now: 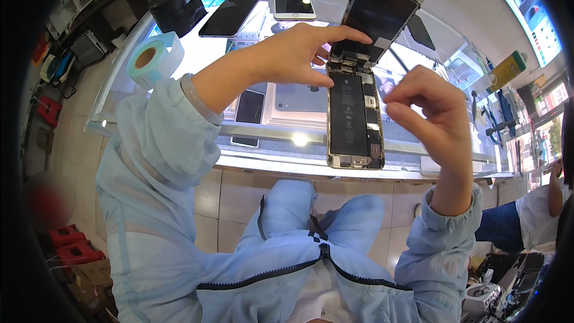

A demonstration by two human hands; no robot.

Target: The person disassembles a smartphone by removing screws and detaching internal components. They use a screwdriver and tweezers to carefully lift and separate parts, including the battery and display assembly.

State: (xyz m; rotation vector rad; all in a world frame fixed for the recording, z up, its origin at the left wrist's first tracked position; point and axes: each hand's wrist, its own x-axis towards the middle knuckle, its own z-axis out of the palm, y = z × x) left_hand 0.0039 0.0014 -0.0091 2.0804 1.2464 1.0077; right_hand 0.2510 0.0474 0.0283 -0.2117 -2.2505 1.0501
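Note:
An opened smartphone stretches over the counter's front edge, its battery [350, 113] and circuit parts bare. Its lifted screen assembly [382, 18] tilts up at the far end, joined near the top of the body. My left hand [299, 54] grips the phone there, thumb at the body's left edge and a finger across the screen's inner side. To the right of the phone, my right hand [433, 104] is raised with its fingers curled toward the thumb. Whether something small is between those fingertips I cannot make out.
On the glass counter [275, 134] lie a black-screened phone [230, 15], a white phone [294, 3], a tape roll [149, 60] and a black roll [173, 9]. Tools [502, 119] stand at the right end. Another person [532, 215] is at the right.

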